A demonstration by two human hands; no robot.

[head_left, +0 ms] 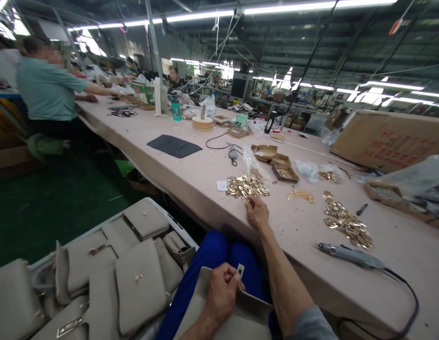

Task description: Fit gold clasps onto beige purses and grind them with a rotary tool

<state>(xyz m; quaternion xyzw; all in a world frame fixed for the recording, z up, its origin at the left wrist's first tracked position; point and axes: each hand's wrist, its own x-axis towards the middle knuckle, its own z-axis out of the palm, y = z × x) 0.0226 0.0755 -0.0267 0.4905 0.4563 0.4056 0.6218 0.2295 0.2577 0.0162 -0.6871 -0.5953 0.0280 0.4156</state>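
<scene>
My left hand (221, 290) is closed on a beige handbag (219, 314) lying across my lap, thumb and fingers pinching a small pale tab (240, 270) at its top edge. My right hand (257, 212) reaches onto the long pinkish table (191, 174) and its fingers pinch into a heap of gold metal fittings (245, 186) beside a clear plastic bag. What exactly the fingers hold is too small to name.
A crate of beige handbags (127, 269) stands at my left. On the table lie more gold fittings (347, 224), a grey corded power tool (350, 255), small cardboard trays (276, 163), a dark flat piece (174, 145) and a large carton (389, 139). A person (49, 94) works at the far left.
</scene>
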